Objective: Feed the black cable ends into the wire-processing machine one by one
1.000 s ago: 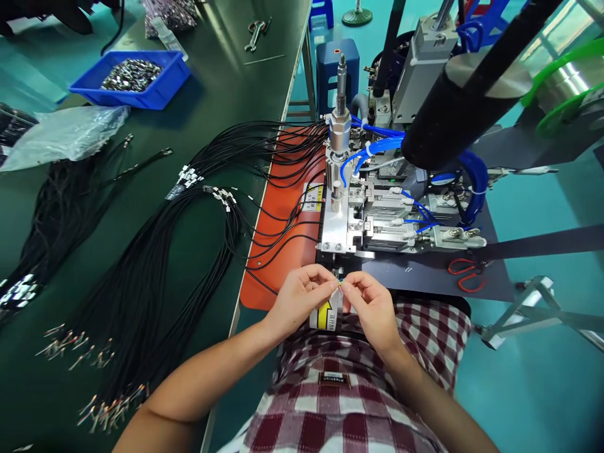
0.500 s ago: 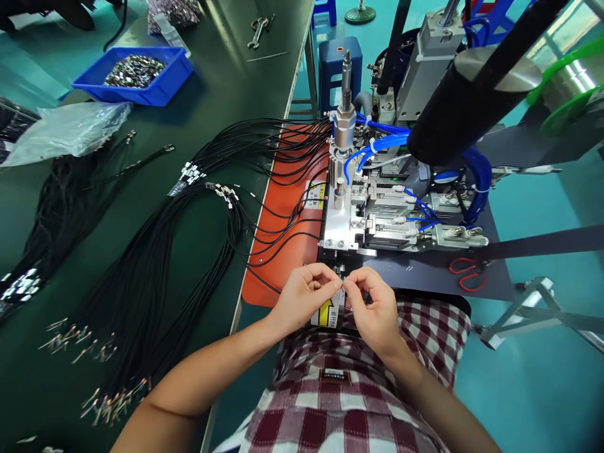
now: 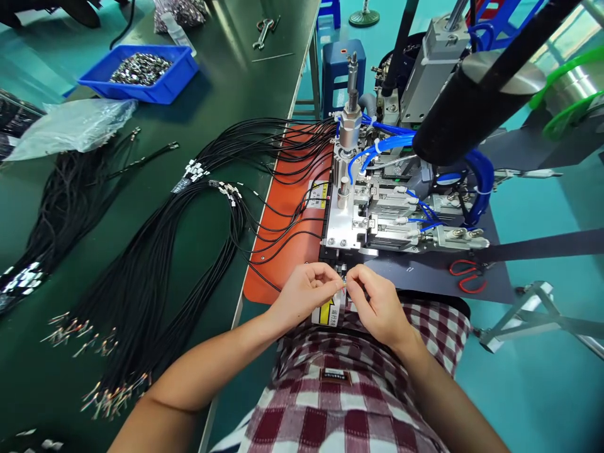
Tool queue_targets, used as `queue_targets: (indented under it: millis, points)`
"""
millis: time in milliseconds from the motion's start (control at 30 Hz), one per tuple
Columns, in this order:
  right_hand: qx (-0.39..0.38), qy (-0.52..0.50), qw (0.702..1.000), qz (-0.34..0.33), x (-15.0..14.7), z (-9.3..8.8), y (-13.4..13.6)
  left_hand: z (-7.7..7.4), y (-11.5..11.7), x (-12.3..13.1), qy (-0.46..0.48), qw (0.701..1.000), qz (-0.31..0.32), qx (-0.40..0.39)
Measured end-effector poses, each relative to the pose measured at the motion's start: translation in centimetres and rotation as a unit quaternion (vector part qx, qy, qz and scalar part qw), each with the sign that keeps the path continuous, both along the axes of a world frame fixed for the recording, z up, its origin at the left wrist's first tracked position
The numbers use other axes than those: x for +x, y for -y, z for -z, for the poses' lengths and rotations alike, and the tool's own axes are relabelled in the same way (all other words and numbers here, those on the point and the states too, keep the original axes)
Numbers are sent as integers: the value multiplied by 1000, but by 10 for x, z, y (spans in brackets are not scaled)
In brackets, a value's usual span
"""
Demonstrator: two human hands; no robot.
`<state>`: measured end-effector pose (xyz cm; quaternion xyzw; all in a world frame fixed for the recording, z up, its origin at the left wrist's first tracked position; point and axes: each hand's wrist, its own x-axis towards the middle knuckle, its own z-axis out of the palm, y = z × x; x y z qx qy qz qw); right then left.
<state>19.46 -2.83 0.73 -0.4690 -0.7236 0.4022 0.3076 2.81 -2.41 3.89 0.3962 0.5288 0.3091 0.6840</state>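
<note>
My left hand (image 3: 311,292) pinches thin wire ends (image 3: 344,284), tiny and faintly coloured, between thumb and forefinger. Close beside it, my right hand (image 3: 375,302) has its thumb and forefinger bent together at the same spot; what lies between them is too small to make out. Both hands are just in front of the metal machine (image 3: 340,220), over a label with a yellow arrow (image 3: 326,311). Black cables (image 3: 268,220) run across the orange cover (image 3: 264,277) into the machine's left side.
The green table (image 3: 221,82) at left carries cable bundles (image 3: 146,270), a blue bin (image 3: 165,88) of small metal parts, a plastic bag (image 3: 70,129) and a wrench (image 3: 261,36). Red-handled scissors (image 3: 467,277) lie on the dark plate at right. A blue stool (image 3: 343,53) stands behind.
My right fingertips have drawn slightly away to the right from my left ones, and the coloured wire ends now show between them. The view has shifted slightly.
</note>
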Motion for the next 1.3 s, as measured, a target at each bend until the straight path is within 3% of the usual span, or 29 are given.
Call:
queue_targets:
  millis: [200, 400, 467, 600, 700, 900, 1300]
  points:
    - [-21, -93, 993, -71, 4, 6, -4, 0, -2, -4, 1, 999, 45, -6]
    - [-79, -194, 978, -8, -1, 21, -1, 2, -3, -10, -77, 988, 104, 79]
    - [-101, -213, 972, 19, -2, 26, -2, 6, -3, -13, -135, 971, 103, 167]
    - [-127, -229, 963, 66, -1, 40, -5, 19, -7, -19, -228, 892, 134, 365]
    - [-136, -228, 960, 90, 1, 50, -8, 30, -13, -23, -237, 854, 169, 431]
    - [-157, -219, 956, 111, -6, 64, -10, 43, -21, -33, -314, 791, 225, 475]
    - [-120, -192, 966, 127, -12, 66, -10, 53, -21, -35, -345, 763, 203, 507]
